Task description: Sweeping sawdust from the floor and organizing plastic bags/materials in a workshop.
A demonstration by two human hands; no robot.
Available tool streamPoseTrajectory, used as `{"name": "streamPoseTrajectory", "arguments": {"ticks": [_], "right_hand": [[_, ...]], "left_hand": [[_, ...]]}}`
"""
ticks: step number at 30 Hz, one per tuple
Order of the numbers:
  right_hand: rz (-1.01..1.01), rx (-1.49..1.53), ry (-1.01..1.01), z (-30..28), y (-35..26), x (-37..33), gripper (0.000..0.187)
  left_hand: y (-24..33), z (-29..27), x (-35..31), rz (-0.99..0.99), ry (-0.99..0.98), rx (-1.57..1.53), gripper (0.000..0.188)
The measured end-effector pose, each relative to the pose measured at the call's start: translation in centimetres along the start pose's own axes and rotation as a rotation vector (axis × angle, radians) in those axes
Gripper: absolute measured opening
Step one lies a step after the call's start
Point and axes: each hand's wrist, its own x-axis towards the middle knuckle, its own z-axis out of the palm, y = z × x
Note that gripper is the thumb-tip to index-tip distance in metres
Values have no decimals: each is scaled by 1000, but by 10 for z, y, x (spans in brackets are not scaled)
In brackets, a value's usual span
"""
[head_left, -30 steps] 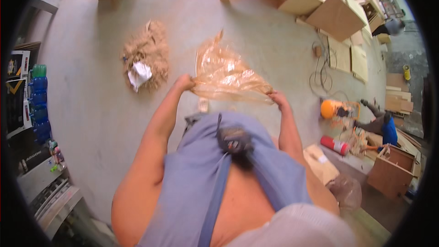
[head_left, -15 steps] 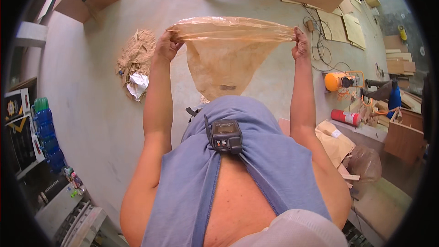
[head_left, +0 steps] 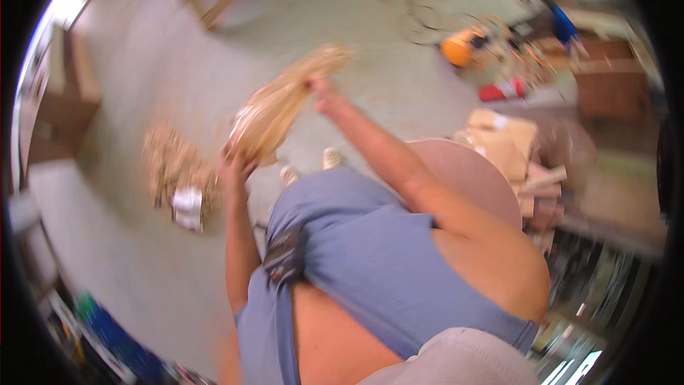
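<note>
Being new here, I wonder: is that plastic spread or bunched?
Mostly bunched: the thin plastic shows as a narrow, shiny strip, held by left hand and right hand.

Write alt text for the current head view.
The left hand and right hand hold a gathered, translucent tan plastic bag above a grey floor. Left of it lies a brown heap with a white piece on it.

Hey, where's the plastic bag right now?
Left of centre in the head view, the plastic bag is held between the left hand and right hand.
</note>
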Motion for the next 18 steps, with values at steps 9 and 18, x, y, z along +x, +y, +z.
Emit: {"name": "streamPoseTrajectory", "arguments": {"ticks": [9,18], "right_hand": [[-39,-18,-44,26,-51,-45,8],[-329,-690,-157,5,-109,-88,31]], "left_hand": [[47,-26,-8,-111,-233,353,83],[33,65,157,67,-210,355,39]]}}
